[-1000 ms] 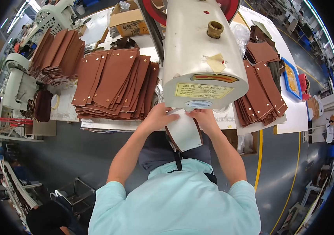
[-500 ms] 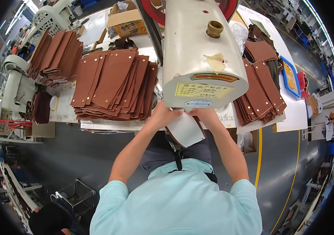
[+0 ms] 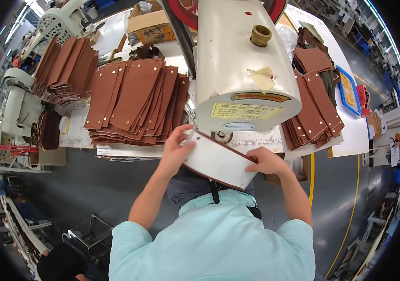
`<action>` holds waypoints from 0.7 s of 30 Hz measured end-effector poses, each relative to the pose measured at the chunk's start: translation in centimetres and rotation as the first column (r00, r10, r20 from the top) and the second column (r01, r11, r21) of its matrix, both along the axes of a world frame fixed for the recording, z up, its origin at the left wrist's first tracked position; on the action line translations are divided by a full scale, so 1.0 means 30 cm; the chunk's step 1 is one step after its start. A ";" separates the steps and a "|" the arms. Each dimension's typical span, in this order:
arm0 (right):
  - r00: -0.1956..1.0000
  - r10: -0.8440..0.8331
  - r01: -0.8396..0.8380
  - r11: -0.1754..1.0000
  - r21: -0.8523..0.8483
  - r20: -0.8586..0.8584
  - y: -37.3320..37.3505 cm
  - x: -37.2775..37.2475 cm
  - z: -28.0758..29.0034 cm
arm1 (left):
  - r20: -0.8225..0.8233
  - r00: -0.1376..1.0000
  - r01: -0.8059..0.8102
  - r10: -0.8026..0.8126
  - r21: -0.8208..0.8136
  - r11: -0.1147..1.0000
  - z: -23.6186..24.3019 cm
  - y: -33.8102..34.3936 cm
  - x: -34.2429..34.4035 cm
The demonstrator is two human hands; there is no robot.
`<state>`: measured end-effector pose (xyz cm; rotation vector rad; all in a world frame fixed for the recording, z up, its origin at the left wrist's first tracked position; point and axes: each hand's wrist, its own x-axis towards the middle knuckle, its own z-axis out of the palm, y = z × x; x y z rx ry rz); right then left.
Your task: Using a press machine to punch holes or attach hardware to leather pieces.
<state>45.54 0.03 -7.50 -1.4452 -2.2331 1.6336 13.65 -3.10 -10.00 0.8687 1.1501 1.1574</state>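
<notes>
Between my hands I hold a panel (image 3: 218, 161) with a white face and brown leather edges, slanted below the white machine head (image 3: 244, 65). My left hand (image 3: 177, 152) is closed on its left end, near the table's front edge. My right hand (image 3: 268, 163) pinches its right end, lower down. The machine carries a brass fitting (image 3: 260, 36) on top. Left of it lie brown leather pieces with metal snaps (image 3: 132, 98); right of it another such pile (image 3: 312, 112) rests on the table.
Another brown stack (image 3: 64, 68) stands farther left, beside a second machine (image 3: 17, 112). A cardboard box (image 3: 151, 28) sits behind. A blue tray (image 3: 348, 91) of small yellow pieces is on the right. A metal-framed stool or cart (image 3: 87, 234) stands on the floor at lower left.
The panel has come out from under the machine head toward me and turned crosswise. My left hand has moved left, my right hand right and down, both still gripping it.
</notes>
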 end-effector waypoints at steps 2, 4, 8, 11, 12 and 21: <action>0.976 -0.169 0.127 0.953 -0.275 -0.137 -0.010 0.033 0.008 | 0.140 0.990 -0.009 0.018 -0.061 0.998 0.059 -0.077 -0.053; 0.954 -0.252 0.186 0.923 -0.336 -0.162 0.014 0.030 0.000 | 0.209 0.977 -0.019 0.047 -0.132 0.991 0.107 -0.135 -0.086; 0.852 -0.481 0.373 0.836 -0.403 -0.208 0.082 -0.055 0.001 | 0.142 0.983 0.138 -0.119 -0.130 0.982 0.074 -0.207 -0.189; 0.791 -0.563 0.472 0.811 -0.345 -0.239 0.109 -0.160 0.032 | 0.025 0.941 0.338 -0.338 -0.158 0.928 0.095 -0.198 -0.218; 0.792 -0.537 0.478 0.841 -0.253 -0.289 0.117 -0.184 0.023 | -0.071 0.902 0.406 -0.426 -0.193 0.893 0.101 -0.183 -0.219; 0.816 -0.437 0.493 0.868 0.060 -0.379 0.147 -0.253 -0.060 | -0.384 0.801 0.465 -0.460 -0.087 0.881 0.086 0.059 0.046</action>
